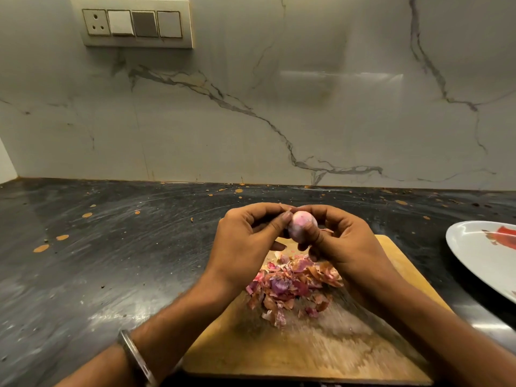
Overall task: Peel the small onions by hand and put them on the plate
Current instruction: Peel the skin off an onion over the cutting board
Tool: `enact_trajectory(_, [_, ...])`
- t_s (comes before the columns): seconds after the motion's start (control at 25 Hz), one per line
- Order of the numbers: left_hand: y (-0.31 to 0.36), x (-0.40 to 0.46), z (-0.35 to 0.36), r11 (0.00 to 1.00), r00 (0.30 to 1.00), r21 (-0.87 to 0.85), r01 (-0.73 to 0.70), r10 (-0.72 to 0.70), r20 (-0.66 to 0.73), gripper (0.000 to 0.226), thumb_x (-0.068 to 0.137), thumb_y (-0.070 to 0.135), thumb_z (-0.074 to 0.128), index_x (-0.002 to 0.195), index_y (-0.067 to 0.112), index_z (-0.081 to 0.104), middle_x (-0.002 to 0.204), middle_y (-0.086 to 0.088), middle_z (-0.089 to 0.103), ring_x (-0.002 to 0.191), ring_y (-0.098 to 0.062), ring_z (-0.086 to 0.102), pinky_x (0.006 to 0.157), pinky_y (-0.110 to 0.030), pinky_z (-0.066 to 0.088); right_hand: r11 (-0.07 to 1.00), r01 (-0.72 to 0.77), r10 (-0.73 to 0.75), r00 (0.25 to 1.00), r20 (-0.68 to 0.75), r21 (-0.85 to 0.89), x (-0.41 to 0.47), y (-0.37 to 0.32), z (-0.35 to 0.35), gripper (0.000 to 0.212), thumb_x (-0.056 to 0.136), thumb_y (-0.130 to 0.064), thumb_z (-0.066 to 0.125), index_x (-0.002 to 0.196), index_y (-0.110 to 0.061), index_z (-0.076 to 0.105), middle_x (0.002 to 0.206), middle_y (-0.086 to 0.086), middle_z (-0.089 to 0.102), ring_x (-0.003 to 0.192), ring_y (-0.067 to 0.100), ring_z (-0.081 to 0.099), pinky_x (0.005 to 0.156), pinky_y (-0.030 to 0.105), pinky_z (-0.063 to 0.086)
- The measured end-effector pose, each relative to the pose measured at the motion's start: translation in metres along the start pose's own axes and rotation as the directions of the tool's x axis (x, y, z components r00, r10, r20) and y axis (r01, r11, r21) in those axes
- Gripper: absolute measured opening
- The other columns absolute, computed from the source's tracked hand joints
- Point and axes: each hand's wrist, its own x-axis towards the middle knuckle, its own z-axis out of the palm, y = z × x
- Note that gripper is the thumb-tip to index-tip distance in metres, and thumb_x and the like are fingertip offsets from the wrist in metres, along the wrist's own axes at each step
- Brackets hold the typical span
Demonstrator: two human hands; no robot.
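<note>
A small pale pink onion [302,225] is held above the wooden cutting board [321,347]. My right hand [343,241] grips it between thumb and curled fingers. My left hand [248,247] touches its left side, thumb and forefinger pinching a thin flake of skin at the top. A pile of pink and brown onion peels [290,289] lies on the board under my hands. The white plate [474,252] with a red print sits at the right edge, only partly in view; no onions show on its visible part.
The board lies on a dark, scratched stone counter [111,261] with orange specks. A marble-patterned wall [251,121] rises behind, with a switch panel [134,23] at upper left. A metal bangle [136,356] circles my left wrist.
</note>
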Motion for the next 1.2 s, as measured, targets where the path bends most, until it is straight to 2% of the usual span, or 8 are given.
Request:
enact_trajectory(0.16, [-0.002, 0.001, -0.002, 1.000, 1.000, -0.011, 0.015, -0.015, -0.006, 0.023, 0.090, 0.008, 0.065, 0.109, 0.017, 0.073, 0.099, 0.002, 0.076, 0.085, -0.016, 0.074, 0.061, -0.025, 0.060, 0.998, -0.035, 0.035, 0.999, 0.001, 0.057, 0.001, -0.001, -0.003, 0.045, 0.079, -0.036, 0.072, 0.121, -0.020, 0.072, 0.088, 0.014, 0.074, 0.064, 0.015, 0.056, 0.056, 0.024, 0.047])
enact_trajectory(0.32, [-0.002, 0.002, -0.003, 1.000, 1.000, 0.024, -0.014, 0.014, -0.026, 0.020, 0.086, 0.016, 0.068, 0.105, 0.020, 0.073, 0.095, 0.003, 0.077, 0.084, -0.014, 0.074, 0.061, -0.023, 0.059, 0.997, -0.039, 0.036, 0.998, 0.046, 0.067, 0.002, 0.000, -0.003, 0.045, 0.080, -0.028, 0.071, 0.124, -0.019, 0.070, 0.090, 0.002, 0.075, 0.067, 0.008, 0.059, 0.058, 0.019, 0.050])
enact_trajectory(0.44, [0.001, 0.000, -0.003, 0.990, 0.998, 0.128, -0.056, 0.057, 0.001, 0.020, 0.080, 0.028, 0.069, 0.099, 0.028, 0.073, 0.088, 0.009, 0.076, 0.080, -0.010, 0.074, 0.062, -0.022, 0.058, 0.995, -0.060, 0.056, 0.998, 0.042, 0.083, 0.002, -0.001, -0.003, 0.044, 0.083, -0.027, 0.069, 0.127, -0.020, 0.068, 0.102, 0.002, 0.076, 0.079, 0.014, 0.071, 0.061, 0.020, 0.055])
enact_trajectory(0.52, [0.000, 0.000, -0.004, 0.970, 0.997, 0.232, -0.076, 0.077, 0.005, 0.017, 0.084, 0.022, 0.072, 0.100, 0.025, 0.076, 0.085, 0.011, 0.076, 0.077, -0.006, 0.072, 0.063, -0.023, 0.059, 0.989, -0.073, 0.066, 0.996, 0.057, 0.125, 0.002, -0.001, -0.001, 0.048, 0.084, -0.026, 0.065, 0.131, -0.017, 0.064, 0.108, 0.008, 0.076, 0.089, 0.022, 0.076, 0.063, 0.024, 0.059])
enact_trajectory(0.6, [-0.002, 0.000, -0.005, 0.935, 0.993, 0.337, -0.113, 0.115, 0.015, 0.015, 0.088, 0.017, 0.071, 0.101, 0.021, 0.077, 0.082, 0.011, 0.075, 0.072, -0.004, 0.071, 0.063, -0.024, 0.059, 0.988, -0.073, 0.066, 0.996, 0.052, 0.135, 0.002, -0.001, 0.002, 0.052, 0.085, -0.026, 0.064, 0.134, -0.013, 0.060, 0.104, 0.012, 0.077, 0.088, 0.026, 0.076, 0.064, 0.024, 0.060])
enact_trajectory(0.84, [-0.002, -0.004, 0.000, 0.826, 0.973, 0.522, -0.212, 0.228, 0.035, 0.011, 0.091, 0.019, 0.069, 0.096, 0.021, 0.078, 0.076, 0.015, 0.072, 0.069, 0.003, 0.067, 0.058, -0.010, 0.050, 0.993, -0.080, 0.077, 0.996, 0.034, 0.092, -0.001, 0.004, 0.006, 0.045, 0.090, -0.018, 0.066, 0.134, -0.010, 0.060, 0.095, 0.013, 0.078, 0.082, 0.026, 0.077, 0.068, 0.026, 0.061])
enact_trajectory(1.08, [0.000, -0.005, 0.003, 0.818, 0.961, 0.532, -0.219, 0.276, -0.030, 0.007, 0.086, 0.015, 0.073, 0.090, 0.018, 0.078, 0.073, 0.019, 0.067, 0.068, 0.009, 0.065, 0.057, -0.004, 0.047, 0.994, -0.045, 0.043, 0.999, 0.020, 0.097, -0.002, 0.003, 0.008, 0.050, 0.082, -0.025, 0.071, 0.130, -0.013, 0.063, 0.097, 0.012, 0.078, 0.081, 0.026, 0.077, 0.071, 0.027, 0.061])
enact_trajectory(1.2, [-0.001, -0.002, 0.002, 0.863, 0.963, 0.475, -0.169, 0.247, -0.106, 0.009, 0.086, 0.010, 0.073, 0.089, 0.016, 0.078, 0.073, 0.019, 0.068, 0.066, 0.008, 0.067, 0.058, -0.006, 0.049, 0.991, -0.035, 0.032, 0.999, 0.023, 0.128, -0.003, 0.002, 0.009, 0.052, 0.079, -0.025, 0.072, 0.129, -0.014, 0.064, 0.098, 0.012, 0.078, 0.082, 0.026, 0.077, 0.069, 0.025, 0.060])
